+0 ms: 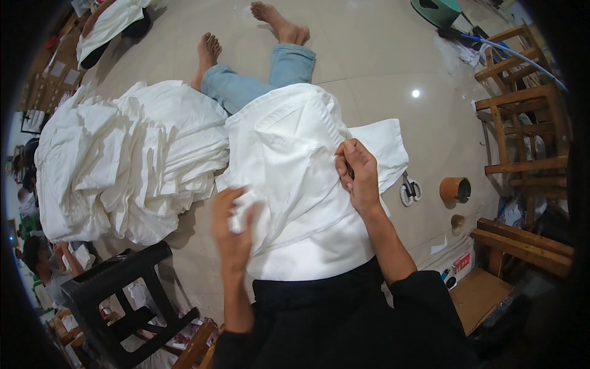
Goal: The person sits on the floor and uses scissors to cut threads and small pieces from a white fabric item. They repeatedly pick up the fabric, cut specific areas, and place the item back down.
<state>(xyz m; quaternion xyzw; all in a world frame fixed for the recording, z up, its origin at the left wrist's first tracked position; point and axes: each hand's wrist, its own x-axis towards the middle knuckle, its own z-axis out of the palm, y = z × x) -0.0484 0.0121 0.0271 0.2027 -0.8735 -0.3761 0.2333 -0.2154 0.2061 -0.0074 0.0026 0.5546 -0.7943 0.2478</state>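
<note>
Seated worker, head view, looking down. White garment (301, 215) lies across the lap and over the thighs, gathered in loose folds; a sleeve-like flap (384, 150) of white cloth extends from its right side onto the tiled floor (369, 80).

Right hand (361, 175): thumb and index finger pressed together, pinching the garment at its right edge, remaining fingers curled in. Left hand (233, 227): motion-blurred, thumb and fingers spread apart, over the garment's left side; contact with the cloth cannot be told.

Surroundings: tall, rumpled pile of white garments (141, 154) on the floor to the left, bordering the lap piece. Light-blue jeans (239, 86) show beyond the garment's far edge, bare feet past the cuffs. Scissors (412, 192) with pale looped handles lie on the floor just beside the flap; farther right, an orange-brown cup (453, 189). Black plastic stool (117, 277) at lower left, wooden stools (522, 95) along the right, green plastic stool (437, 11) at upper right
</note>
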